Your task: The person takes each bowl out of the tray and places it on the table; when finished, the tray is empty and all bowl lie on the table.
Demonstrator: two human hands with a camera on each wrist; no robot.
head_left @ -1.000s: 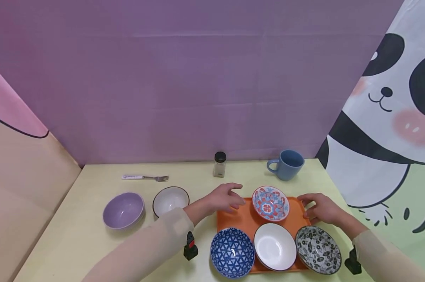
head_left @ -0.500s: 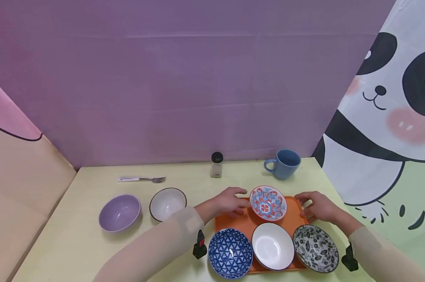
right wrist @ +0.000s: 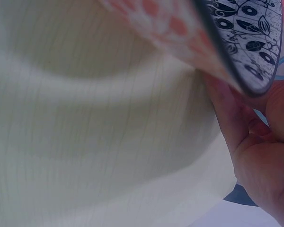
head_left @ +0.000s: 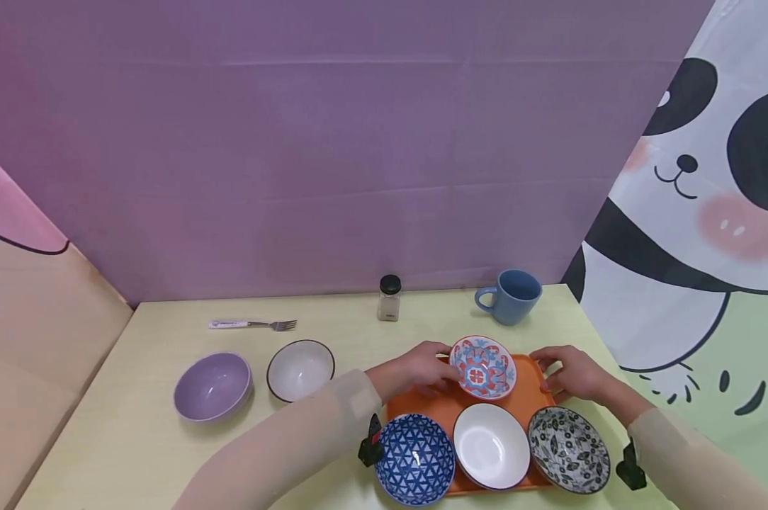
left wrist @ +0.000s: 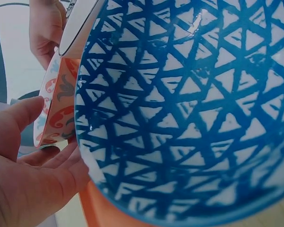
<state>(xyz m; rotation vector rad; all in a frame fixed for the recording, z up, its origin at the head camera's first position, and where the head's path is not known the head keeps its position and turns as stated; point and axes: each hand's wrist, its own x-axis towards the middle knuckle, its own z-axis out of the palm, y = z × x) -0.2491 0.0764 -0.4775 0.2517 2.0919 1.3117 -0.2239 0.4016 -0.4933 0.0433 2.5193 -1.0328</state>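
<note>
My left hand (head_left: 427, 368) is at the small red-and-blue patterned bowl (head_left: 484, 368), its thumb at the rim and fingers curled under the side in the left wrist view. This bowl stands at the back of the orange tray (head_left: 422, 405). My right hand (head_left: 575, 375) grips the tray's right back edge; in the right wrist view its fingertips are partly hidden behind the black-and-white leaf bowl (right wrist: 248, 35). Along the tray's front are a blue triangle-patterned bowl (head_left: 416, 460), a white bowl with a dark rim (head_left: 491, 446) and that leaf bowl, which overhangs the right side.
On the left side of the table (head_left: 116, 425) are a purple bowl (head_left: 213, 387) and another white bowl (head_left: 301, 370). A fork (head_left: 253, 324), a black-lidded shaker (head_left: 389, 299) and a blue mug (head_left: 514, 296) lie or stand along the back, before a purple wall.
My left hand has moved right to the red-and-blue bowl, and its fingers have come round the bowl's left side. The right hand has stayed at the tray's edge.
</note>
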